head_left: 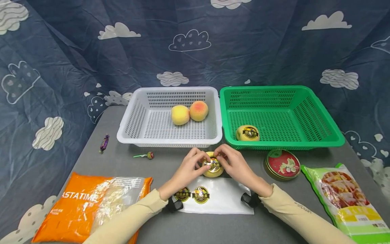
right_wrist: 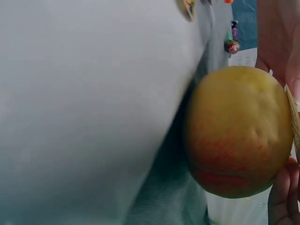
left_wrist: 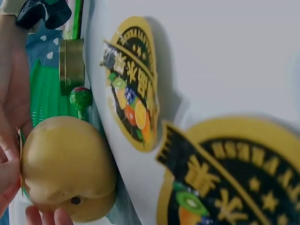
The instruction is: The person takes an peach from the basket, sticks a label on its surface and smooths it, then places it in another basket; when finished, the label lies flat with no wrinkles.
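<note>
A yellow peach stands on the table just behind a white sticker sheet. On its upper side lies a round black-and-gold fruit sticker, its edge slightly raised in the right wrist view. My left hand pinches the sticker's left edge with bent thumb and fingers. Opposite, my right hand holds the upper right edge with curled fingers. In the left wrist view the peach shows its dark stem hollow. Two stickers, one a fruit sticker, remain on the sheet.
A white basket holds two peaches; a green basket holds one stickered fruit. Around me lie a round tin, a lollipop, a purple-wrapped candy, an orange pasta bag and a green food bag.
</note>
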A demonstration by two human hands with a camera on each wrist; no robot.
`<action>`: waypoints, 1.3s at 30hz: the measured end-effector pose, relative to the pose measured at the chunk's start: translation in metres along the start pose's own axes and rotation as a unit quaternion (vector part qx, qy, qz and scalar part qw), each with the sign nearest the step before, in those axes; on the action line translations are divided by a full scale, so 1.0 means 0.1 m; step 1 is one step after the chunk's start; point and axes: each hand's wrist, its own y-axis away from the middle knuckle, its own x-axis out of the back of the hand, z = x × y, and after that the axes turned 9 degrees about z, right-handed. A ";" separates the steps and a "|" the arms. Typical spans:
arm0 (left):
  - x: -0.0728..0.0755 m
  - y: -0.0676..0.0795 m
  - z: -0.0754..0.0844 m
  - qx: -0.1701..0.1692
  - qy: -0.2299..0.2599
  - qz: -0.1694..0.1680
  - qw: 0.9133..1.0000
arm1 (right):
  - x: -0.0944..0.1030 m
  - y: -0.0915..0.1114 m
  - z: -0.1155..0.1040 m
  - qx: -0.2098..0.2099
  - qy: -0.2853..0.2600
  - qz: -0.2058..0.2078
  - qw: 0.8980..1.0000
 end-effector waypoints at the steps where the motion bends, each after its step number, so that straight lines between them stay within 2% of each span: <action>1: -0.01 0.00 0.00 0.002 0.000 0.002 1.000 | 0.00 0.02 0.01 -0.002 0.002 -0.003 1.000; 5: -0.01 -0.03 -0.01 0.039 0.029 -0.006 0.999 | 0.04 0.11 0.01 -0.023 -0.004 -0.029 0.999; 8: 0.00 -0.08 -0.04 0.080 0.082 -0.025 0.993 | 0.04 0.14 0.03 -0.047 -0.019 -0.052 0.997; 10: 0.01 -0.11 -0.05 0.096 0.104 -0.036 0.989 | 0.01 0.13 0.04 -0.061 -0.031 -0.060 0.996; 14: 0.02 -0.16 -0.05 0.106 0.116 -0.052 0.986 | -0.05 0.10 0.06 -0.079 -0.052 -0.064 0.993; 17: 0.07 -0.19 0.04 0.116 0.132 -0.061 0.983 | -0.08 0.09 0.08 -0.097 -0.089 -0.064 0.989; 19: 0.11 -0.20 0.09 0.124 0.141 -0.067 0.980 | -0.08 0.10 0.11 -0.111 -0.126 -0.068 0.983; 22: 0.15 -0.20 0.14 0.134 0.154 -0.073 0.976 | -0.05 0.11 0.16 -0.131 -0.189 -0.082 0.970; 25: 0.16 -0.19 0.14 0.139 0.173 -0.077 0.972 | -0.01 0.12 0.21 -0.160 -0.256 -0.097 0.949; 29: 0.17 -0.18 0.13 0.146 0.198 -0.080 0.966 | 0.02 0.13 0.24 -0.198 -0.305 -0.102 0.926; 31: 0.17 -0.18 0.13 0.145 0.199 -0.080 0.966 | 0.01 0.13 0.22 -0.212 -0.305 -0.098 0.923; 37: 0.16 -0.17 0.13 0.134 0.182 -0.070 0.972 | -0.06 0.08 0.18 -0.247 -0.272 -0.061 0.928; 39: 0.16 -0.16 0.13 0.140 0.186 -0.065 0.970 | -0.07 0.07 0.19 -0.262 -0.272 -0.053 0.924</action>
